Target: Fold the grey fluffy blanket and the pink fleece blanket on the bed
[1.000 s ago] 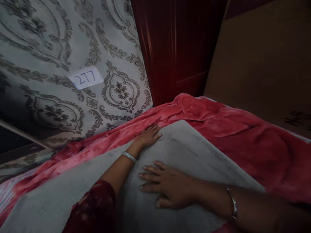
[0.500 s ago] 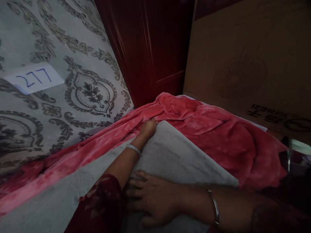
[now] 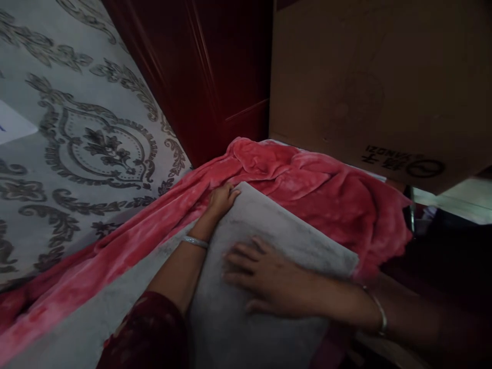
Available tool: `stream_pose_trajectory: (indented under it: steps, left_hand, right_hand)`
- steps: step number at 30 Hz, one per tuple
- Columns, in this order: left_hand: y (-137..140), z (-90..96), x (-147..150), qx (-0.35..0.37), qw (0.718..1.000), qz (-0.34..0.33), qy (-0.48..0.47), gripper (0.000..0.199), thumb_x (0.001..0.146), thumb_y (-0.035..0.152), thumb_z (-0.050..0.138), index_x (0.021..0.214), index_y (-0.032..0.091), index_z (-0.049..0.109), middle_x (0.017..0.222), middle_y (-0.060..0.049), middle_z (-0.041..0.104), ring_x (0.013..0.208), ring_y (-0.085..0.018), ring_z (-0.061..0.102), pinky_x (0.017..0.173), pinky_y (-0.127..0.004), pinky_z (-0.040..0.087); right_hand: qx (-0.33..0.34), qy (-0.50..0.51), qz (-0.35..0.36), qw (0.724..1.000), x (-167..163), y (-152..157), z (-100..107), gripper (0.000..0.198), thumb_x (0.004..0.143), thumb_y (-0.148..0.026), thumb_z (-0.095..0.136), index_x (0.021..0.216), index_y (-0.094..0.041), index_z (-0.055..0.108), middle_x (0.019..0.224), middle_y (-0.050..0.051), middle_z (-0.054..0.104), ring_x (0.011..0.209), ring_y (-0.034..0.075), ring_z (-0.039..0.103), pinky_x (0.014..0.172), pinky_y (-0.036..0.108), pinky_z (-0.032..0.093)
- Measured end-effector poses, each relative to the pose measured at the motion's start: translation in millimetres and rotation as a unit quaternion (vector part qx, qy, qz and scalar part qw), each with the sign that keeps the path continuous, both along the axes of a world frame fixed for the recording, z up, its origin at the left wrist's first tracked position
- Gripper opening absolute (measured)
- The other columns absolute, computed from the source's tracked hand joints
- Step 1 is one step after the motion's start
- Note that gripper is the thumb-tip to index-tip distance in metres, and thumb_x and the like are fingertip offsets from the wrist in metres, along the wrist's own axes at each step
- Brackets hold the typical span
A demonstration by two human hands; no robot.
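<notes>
A grey cloth (image 3: 280, 220), folded with a sharp corner at its far end, lies over a pink plush blanket (image 3: 338, 205). My left hand (image 3: 223, 199) reaches to that far corner, its fingers closed on the cloth's left edge. Flat on the cloth, nearer to me, rests my right hand (image 3: 265, 274) with its fingers spread. Both wrists wear silver bangles. The cloth's near part is partly hidden by my forearms.
A patterned wall (image 3: 107, 143) rises at the left, bearing a white paper (image 3: 15, 123) cut off by the frame. Behind the blanket stand a dark red door-like panel (image 3: 215, 66) and a large cardboard box (image 3: 346, 77).
My right hand has slid forward and to the right over the cloth. My left hand keeps to the far corner. The view has turned right, so the wall paper leaves the frame.
</notes>
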State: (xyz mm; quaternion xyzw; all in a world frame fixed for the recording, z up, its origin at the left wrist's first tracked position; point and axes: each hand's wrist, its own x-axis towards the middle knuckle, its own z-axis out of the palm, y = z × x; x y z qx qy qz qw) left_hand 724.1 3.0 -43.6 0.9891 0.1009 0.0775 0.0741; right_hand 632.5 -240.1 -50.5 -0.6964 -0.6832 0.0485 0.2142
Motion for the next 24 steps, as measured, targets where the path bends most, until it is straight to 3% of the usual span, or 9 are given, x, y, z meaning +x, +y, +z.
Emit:
stream_pose_trajectory:
  steps: [3, 7, 16, 20, 22, 24]
  left_hand:
    - [-4, 0.5, 2, 0.015, 1.000, 0.017, 0.022, 0.038, 0.101, 0.040, 0.047, 0.125, 0.016, 0.063, 0.111, -0.015, 0.075, 0.107, -0.029, 0.070, 0.087, -0.034, 0.049]
    - [-10, 1.8, 1, 0.040, 0.999, 0.019, 0.031, 0.040, 0.102, 0.041, 0.043, 0.126, 0.016, 0.062, 0.113, -0.016, 0.075, 0.108, -0.030, 0.070, 0.089, -0.036, 0.050]
    - [-18, 21.6, 1, 0.040, 0.997, 0.021, 0.069, 0.041, 0.101, 0.034, 0.042, 0.133, 0.014, 0.058, 0.126, -0.016, 0.071, 0.116, -0.026, 0.066, 0.093, -0.034, 0.049]
    - [-35, 28.9, -37, 0.097, 0.994, -0.049, 0.017, 0.058, 0.097, 0.036, 0.048, 0.150, 0.013, 0.044, 0.151, -0.018, 0.052, 0.139, -0.031, 0.048, 0.110, -0.044, 0.042]
    - [-44, 25.1, -63, 0.121, 0.988, -0.097, 0.014, 0.062, 0.098, 0.041, 0.047, 0.154, 0.017, 0.041, 0.161, -0.016, 0.040, 0.149, -0.033, 0.035, 0.118, -0.051, 0.031]
    - [-48, 18.6, -85, 0.117, 0.987, -0.104, 0.041, 0.062, 0.098, 0.044, 0.045, 0.155, 0.019, 0.040, 0.165, -0.015, 0.034, 0.153, -0.033, 0.028, 0.121, -0.055, 0.024]
  right_hand:
    - [-0.025, -0.026, -0.119, 0.992, 10, -48, -16, 0.072, 0.095, -0.058, 0.060, 0.158, -0.032, 0.037, 0.167, 0.007, 0.026, 0.155, 0.034, 0.013, 0.122, 0.063, 0.006]
    - [-0.011, -0.066, -0.207, 0.976, 9, -83, -33, 0.068, 0.099, -0.056, 0.053, 0.160, -0.036, 0.033, 0.169, 0.004, 0.021, 0.156, 0.032, 0.010, 0.123, 0.062, 0.008]
    - [-0.016, -0.072, -0.211, 0.975, 8, -78, -22, 0.064, 0.100, -0.058, 0.050, 0.157, -0.031, 0.039, 0.168, 0.005, 0.023, 0.155, 0.034, 0.013, 0.122, 0.061, 0.010]
    - [0.006, -0.055, -0.213, 0.976, 9, -80, -26, 0.064, 0.100, -0.059, 0.049, 0.155, -0.027, 0.044, 0.166, 0.007, 0.029, 0.154, 0.033, 0.018, 0.122, 0.060, 0.014]
    - [0.037, -0.033, -0.212, 0.976, 11, -81, -29, 0.059, 0.101, -0.055, 0.048, 0.152, -0.024, 0.050, 0.162, 0.009, 0.037, 0.153, 0.032, 0.023, 0.122, 0.060, 0.017]
    - [0.090, 0.008, -0.203, 0.975, 18, -84, -31, 0.050, 0.103, -0.049, 0.047, 0.142, -0.021, 0.061, 0.155, 0.011, 0.048, 0.149, 0.030, 0.034, 0.121, 0.056, 0.024]
